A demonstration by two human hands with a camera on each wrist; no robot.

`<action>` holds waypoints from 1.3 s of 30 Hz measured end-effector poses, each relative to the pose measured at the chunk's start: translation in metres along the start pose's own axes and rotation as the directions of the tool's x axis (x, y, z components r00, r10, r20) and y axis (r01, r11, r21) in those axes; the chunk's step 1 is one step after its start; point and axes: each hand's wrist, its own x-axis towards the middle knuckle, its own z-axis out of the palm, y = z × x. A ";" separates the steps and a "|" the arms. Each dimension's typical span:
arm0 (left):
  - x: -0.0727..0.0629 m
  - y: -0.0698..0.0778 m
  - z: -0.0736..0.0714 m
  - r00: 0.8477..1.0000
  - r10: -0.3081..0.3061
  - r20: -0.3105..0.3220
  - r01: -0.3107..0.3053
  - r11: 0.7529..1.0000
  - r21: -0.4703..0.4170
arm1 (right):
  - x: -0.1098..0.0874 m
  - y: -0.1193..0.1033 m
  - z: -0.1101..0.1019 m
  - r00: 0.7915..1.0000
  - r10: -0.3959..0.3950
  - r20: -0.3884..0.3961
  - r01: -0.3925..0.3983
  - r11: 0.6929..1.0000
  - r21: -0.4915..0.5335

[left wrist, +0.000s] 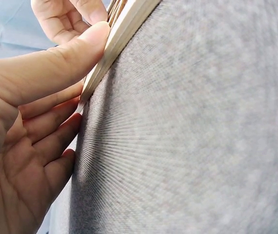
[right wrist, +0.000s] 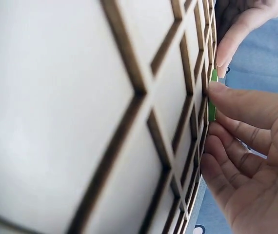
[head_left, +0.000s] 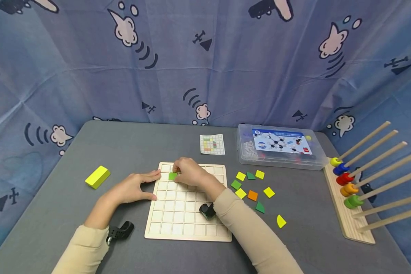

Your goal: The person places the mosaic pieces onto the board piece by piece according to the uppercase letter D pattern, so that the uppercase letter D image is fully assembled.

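Note:
A pale wooden grid board point(head_left: 172, 217) lies flat on the table, its square cells marked off by raised strips. At its upper part, my right hand point(head_left: 191, 174) holds a green tile point(head_left: 172, 176) between thumb and fingers. The right wrist view shows the thumb across that green tile point(right wrist: 212, 111), hiding part of it. Along the board's left edge rests my left hand point(head_left: 133, 187), thumb and forefinger spread. In the left wrist view, its thumb and fingers touch the wooden edge point(left wrist: 122, 41) without curling round it.
Loose yellow, green and orange tiles point(head_left: 252, 195) lie right of the board. Behind are a patterned card point(head_left: 212, 144) and a clear plastic box point(head_left: 281, 160). A peg stand with coloured rings point(head_left: 349, 205) stands far right, a yellow block point(head_left: 97, 177) at left.

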 end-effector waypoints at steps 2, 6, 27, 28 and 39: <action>0.000 0.000 0.000 1.000 0.001 -0.001 -0.001 1.000 0.003 | 0.000 0.000 0.000 1.000 0.002 0.003 -0.002 1.000 -0.001; 0.000 0.001 0.000 1.000 0.003 -0.003 -0.003 1.000 0.011 | 0.000 0.001 0.000 1.000 0.000 0.010 -0.001 1.000 0.005; 0.000 -0.003 0.003 1.000 -0.001 -0.006 0.001 1.000 -0.002 | -0.039 0.014 -0.022 0.999 -0.016 -0.051 0.028 0.968 0.250; 0.000 -0.003 0.003 1.000 0.000 -0.007 0.000 1.000 -0.002 | -0.044 0.016 -0.024 0.998 -0.018 -0.063 0.034 0.964 0.262; -0.001 -0.002 0.004 1.000 0.005 -0.013 -0.005 1.000 -0.001 | -0.105 0.053 -0.038 0.979 0.047 -0.199 0.019 0.948 0.319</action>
